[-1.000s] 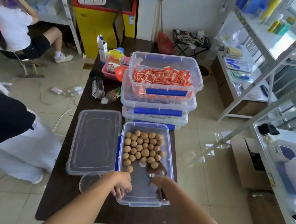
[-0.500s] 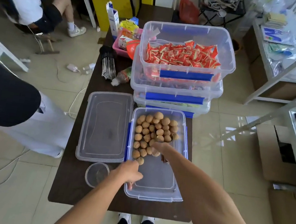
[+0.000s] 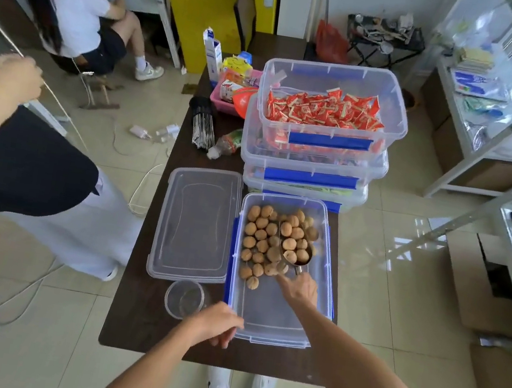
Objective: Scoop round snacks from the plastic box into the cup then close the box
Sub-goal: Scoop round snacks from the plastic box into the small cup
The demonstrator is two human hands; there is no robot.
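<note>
A metal scoop [image 3: 295, 245] is clenched by its handle in the right hand [image 3: 298, 289] and is pushed toward twelve o'clock into the round snacks [image 3: 260, 240], several already lying in its bowl. The plastic box [image 3: 275, 317] is steadied at its near corner by the loosely curled left hand [image 3: 215, 325], which grasps nothing. The cup [image 3: 186, 299] stands empty on the tabletop [image 3: 140, 320] at nine o'clock of that hand, near for tipping, and the lid [image 3: 196, 223] is laid flat beside the box for closing.

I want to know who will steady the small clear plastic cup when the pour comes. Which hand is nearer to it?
Left. The left hand sits just right of the small clear plastic cup, at the box's near corner. The right hand is farther right, inside the box, holding the metal scoop.
</note>
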